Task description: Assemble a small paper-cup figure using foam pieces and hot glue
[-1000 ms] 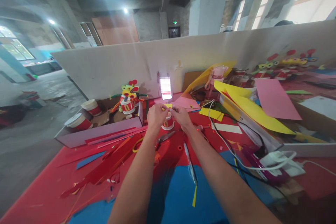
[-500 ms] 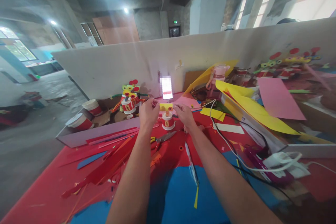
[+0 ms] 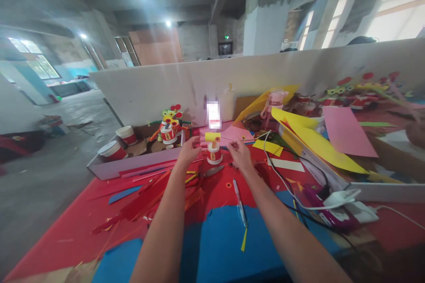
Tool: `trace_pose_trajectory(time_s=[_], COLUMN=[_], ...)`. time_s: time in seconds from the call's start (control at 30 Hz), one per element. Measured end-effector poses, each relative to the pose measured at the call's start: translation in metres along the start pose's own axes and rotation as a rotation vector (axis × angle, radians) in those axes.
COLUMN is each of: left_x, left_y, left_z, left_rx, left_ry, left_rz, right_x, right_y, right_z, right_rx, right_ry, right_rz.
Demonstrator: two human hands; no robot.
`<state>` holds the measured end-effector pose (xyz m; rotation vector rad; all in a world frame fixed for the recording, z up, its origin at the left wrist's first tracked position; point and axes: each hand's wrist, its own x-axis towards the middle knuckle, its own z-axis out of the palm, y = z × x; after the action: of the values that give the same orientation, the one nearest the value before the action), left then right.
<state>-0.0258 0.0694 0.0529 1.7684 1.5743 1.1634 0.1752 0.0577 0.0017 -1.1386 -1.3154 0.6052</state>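
Head view: our left hand (image 3: 190, 151) and right hand (image 3: 239, 154), loosely open, apparently let the cup (image 3: 214, 156) support the yellow roll (image 3: 211, 137).

No words can be read: the label (image 3: 213, 156) on the paper cup (image 3: 218, 154) and the green sign (image 3: 226, 37) above the doorway (image 3: 225, 48) are too small; the bright screen (image 3: 213, 115) is blurred.
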Motion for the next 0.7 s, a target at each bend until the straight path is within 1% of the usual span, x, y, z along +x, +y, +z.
trace_pose_trajectory(time_s=[0.03,0.07,0.17,0.23,0.3,0.33,0.4,0.43,0.53,0.63,0.7], left_x=[-0.003,-0.007,-0.02,-0.03,-0.042,-0.048,-0.06,-0.066,-0.08,-0.088,-0.09], left_y=[-0.005,-0.009,-0.019,-0.021,-0.019,-0.016,-0.007,-0.003,0.009,0.017,0.021], left_z=[0.002,0.003,0.003,0.004,0.008,0.012,0.023,0.029,0.045,0.055,0.059], left_rx=[-0.032,-0.038,0.102,0.207,0.264,0.282,0.279,0.286,0.287,0.326,0.382], left_ry=[-0.04,-0.032,0.078,0.112,0.097,0.058,-0.136,-0.246,-0.434,-0.575,-0.6], left_rz=[0.025,0.042,0.024,0.013,0.06,0.111,0.221,0.265,0.33,0.369,0.392], right_x=[0.003,0.006,0.01,0.005,-0.005,-0.01,-0.018,-0.021,-0.025,-0.025,-0.026], right_y=[-0.004,-0.007,-0.013,-0.011,-0.007,-0.004,-0.002,-0.001,-0.003,-0.004,-0.004], right_z=[0.002,0.003,-0.001,-0.01,-0.019,-0.023,-0.03,-0.033,-0.037,-0.036,-0.033], right_rx=[-0.04,-0.074,-0.107,-0.083,-0.066,-0.062,-0.057,-0.055,-0.09,-0.16,-0.179], right_ry=[0.0,-0.003,-0.017,0.015,0.08,0.1,0.13,0.137,0.146,0.128,0.098], right_rz=[-0.026,-0.05,-0.082,-0.071,-0.025,0.006,0.044,0.045,-0.003,-0.049,-0.055])
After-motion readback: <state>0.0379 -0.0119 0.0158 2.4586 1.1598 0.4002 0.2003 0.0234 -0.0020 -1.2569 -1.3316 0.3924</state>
